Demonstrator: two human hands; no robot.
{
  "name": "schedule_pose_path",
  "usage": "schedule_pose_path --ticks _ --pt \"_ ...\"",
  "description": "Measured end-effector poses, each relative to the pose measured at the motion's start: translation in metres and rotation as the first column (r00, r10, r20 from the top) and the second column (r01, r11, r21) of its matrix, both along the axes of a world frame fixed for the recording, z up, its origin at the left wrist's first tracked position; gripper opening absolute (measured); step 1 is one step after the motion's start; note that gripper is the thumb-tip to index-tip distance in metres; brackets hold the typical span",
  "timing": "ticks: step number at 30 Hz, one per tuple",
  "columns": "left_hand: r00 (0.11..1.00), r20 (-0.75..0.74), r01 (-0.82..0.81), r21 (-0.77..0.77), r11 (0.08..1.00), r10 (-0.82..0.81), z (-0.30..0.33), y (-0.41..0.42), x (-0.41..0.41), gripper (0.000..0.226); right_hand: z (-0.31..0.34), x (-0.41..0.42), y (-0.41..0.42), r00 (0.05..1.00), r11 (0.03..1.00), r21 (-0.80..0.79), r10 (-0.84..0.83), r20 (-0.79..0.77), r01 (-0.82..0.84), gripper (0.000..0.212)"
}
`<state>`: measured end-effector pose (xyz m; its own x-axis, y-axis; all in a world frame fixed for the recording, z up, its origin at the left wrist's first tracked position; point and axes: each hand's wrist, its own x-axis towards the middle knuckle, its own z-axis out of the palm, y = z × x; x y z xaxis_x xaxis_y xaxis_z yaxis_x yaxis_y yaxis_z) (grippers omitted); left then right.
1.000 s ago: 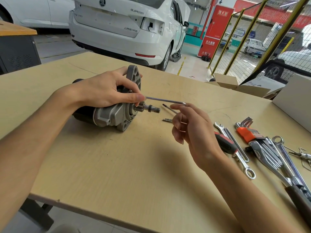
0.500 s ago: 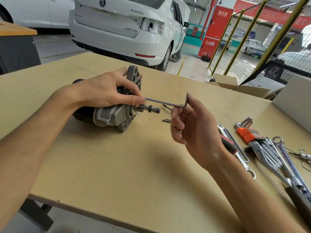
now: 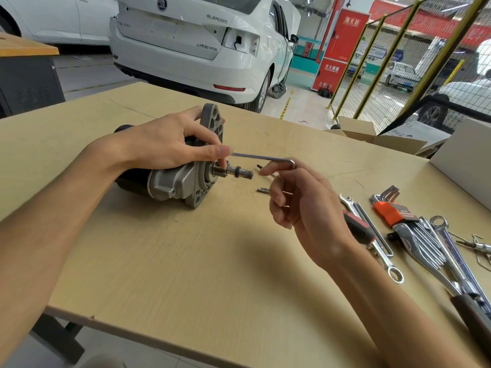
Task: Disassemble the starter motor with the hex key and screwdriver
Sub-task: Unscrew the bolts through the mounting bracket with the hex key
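Observation:
The starter motor (image 3: pixel 180 181) lies on its side on the table (image 3: pixel 186 261), grey nose housing and shaft pointing right. My left hand (image 3: pixel 164 144) grips the housing from above, thumb near the flange face. A silver hex key (image 3: pixel 261 157) runs from the flange to the right, its long arm almost level. My right hand (image 3: pixel 300 197) holds the key's bent end between thumb and forefinger, the other fingers loosely curled. The screwdriver (image 3: pixel 358 228), with a red and black handle, lies on the table behind my right wrist, partly hidden.
Two loose bolts (image 3: pixel 263 190) lie right of the shaft. At the right are spanners (image 3: pixel 382 251), an orange hex key set (image 3: pixel 390 211) and a ratchet (image 3: pixel 430 258). Cardboard boxes (image 3: pixel 372 134) stand at the far right edge. A white car (image 3: pixel 202 43) is parked beyond the table.
My right hand has turned the hex key: its short bent end went from lying flat, to pointing up, to swinging down into my fingers. The left hand and motor stayed still.

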<state>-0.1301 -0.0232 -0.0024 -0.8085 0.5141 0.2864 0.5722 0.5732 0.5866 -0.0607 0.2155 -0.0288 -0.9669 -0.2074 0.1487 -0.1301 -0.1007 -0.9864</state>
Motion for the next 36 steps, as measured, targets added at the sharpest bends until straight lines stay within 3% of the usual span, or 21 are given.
schedule_pose_path --ticks 8,16,36 --pt "1.0 -0.008 0.007 0.023 1.0 -0.007 -0.0013 -0.0021 -0.0029 0.025 0.0001 -0.0009 -0.0019 0.991 0.993 0.037 -0.115 0.068 0.113 0.028" --pt "1.0 -0.007 0.011 0.021 1.0 -0.011 -0.0012 -0.0025 -0.0037 0.022 0.0041 0.0004 -0.0034 0.991 0.998 -0.056 0.033 0.127 -0.026 0.063" --pt "1.0 0.029 -0.009 0.039 0.999 0.008 0.0016 0.001 0.0021 0.024 0.0007 -0.003 -0.0014 0.999 0.991 -0.127 0.039 0.002 -0.038 0.025"
